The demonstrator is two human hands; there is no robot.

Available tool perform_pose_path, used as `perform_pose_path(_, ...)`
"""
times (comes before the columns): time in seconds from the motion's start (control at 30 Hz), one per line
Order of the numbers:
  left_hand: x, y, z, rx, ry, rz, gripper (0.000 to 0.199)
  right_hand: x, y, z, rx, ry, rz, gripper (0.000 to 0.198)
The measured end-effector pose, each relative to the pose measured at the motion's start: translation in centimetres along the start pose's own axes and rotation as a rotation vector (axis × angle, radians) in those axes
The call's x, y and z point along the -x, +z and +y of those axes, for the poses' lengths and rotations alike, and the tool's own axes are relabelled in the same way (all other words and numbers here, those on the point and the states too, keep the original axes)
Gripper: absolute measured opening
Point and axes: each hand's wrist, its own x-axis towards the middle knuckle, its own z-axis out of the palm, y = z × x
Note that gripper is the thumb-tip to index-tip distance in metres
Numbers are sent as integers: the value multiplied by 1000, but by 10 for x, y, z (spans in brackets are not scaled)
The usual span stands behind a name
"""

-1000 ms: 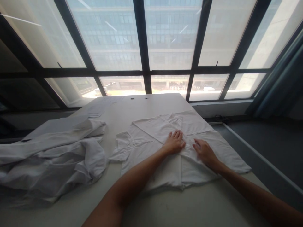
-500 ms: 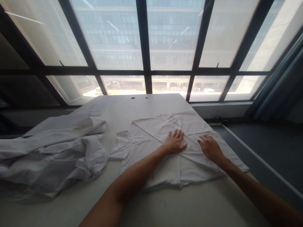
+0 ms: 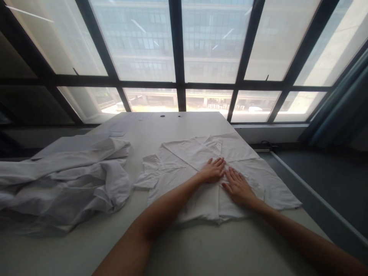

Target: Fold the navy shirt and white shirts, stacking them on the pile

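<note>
A white garment (image 3: 178, 157), with a gathered cuff-like end at its left, lies spread over the right part of the white table (image 3: 198, 249). Flat on its middle rests my left hand (image 3: 213, 170), palm down with the fingers stretched out. Close beside it, slightly nearer to me, my right hand (image 3: 239, 188) also lies flat on the cloth, its fingers extended toward the left hand. Folds and creases run across the fabric around both hands. Neither hand grips anything.
A crumpled heap of white cloth (image 3: 86, 184) covers the table's left side. Behind it lie some papers (image 3: 117, 128). Large windows with dark frames (image 3: 180, 96) stand beyond the table, and a blue curtain (image 3: 336, 103) hangs at the right.
My right hand has moved left over the garment and flattened, coming close beside my left hand. The left hand stays in nearly the same place, its fingers less spread.
</note>
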Motion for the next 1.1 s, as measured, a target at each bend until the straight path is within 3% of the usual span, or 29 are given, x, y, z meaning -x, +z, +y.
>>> perform_pose_path(0.1, -6, -6, -24, 25, -55, -36, 68, 4, -3, -2, 9, 3, 1, 69)
perform_pose_path(0.37, 0, -35, -138, -19, -352, -55, 59, 4, -9, -2, -15, 6, -43, 69)
perform_pose_path(0.53, -5, -35, -176, -27, -418, -36, 62, 6, -8, -1, -33, 4, -56, 71)
perform_pose_path(0.77, -11, -31, -191, -31, -444, -15, 65, -6, -12, -3, -141, 86, -69, 76)
perform_pose_path(0.93, -8, -33, -185, -45, -452, -8, 64, -78, -33, -45, -208, -77, -29, 69)
perform_pose_path(1.1, -5, -34, -183, -56, -443, 7, 61, -154, -18, -81, -160, -117, -65, 62)
